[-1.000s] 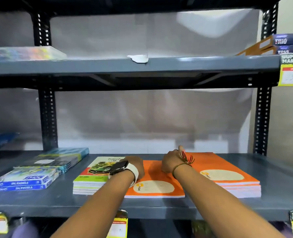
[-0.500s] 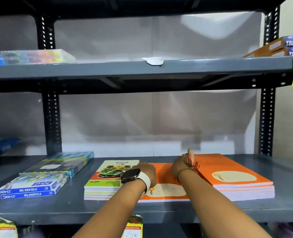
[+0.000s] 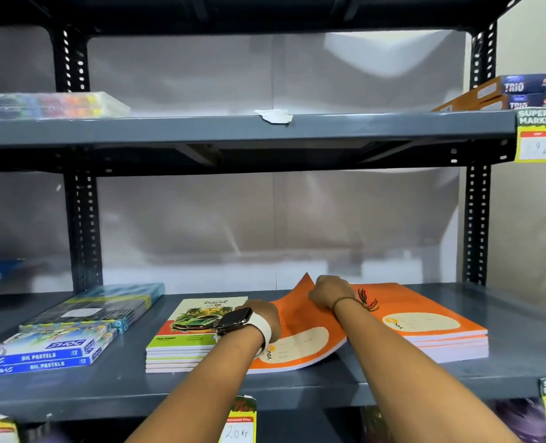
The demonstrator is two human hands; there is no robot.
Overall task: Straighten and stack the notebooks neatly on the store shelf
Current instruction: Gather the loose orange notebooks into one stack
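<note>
On middle shelf (image 3: 73, 398): loose orange notebook (image 3: 300, 334) lifted at far edge, cover bowed, near edge down on the metal, between car-cover stack (image 3: 185, 340) and orange stack (image 3: 425, 327).

Risks, judged:
- Creasing the cover if pulled up by one corner only; soft, thin, already curling.
- Dragging near edge off shelf lip; close to the front.
- Nudging car-cover stack askew with left wrist; touching or just beside it.

Right hand (image 3: 327, 292): curled closed, pinching far edge of orange notebook. Left hand (image 3: 265, 318): resting on or gripping left side of same notebook; fingers hidden, how far open not clear.
</note>
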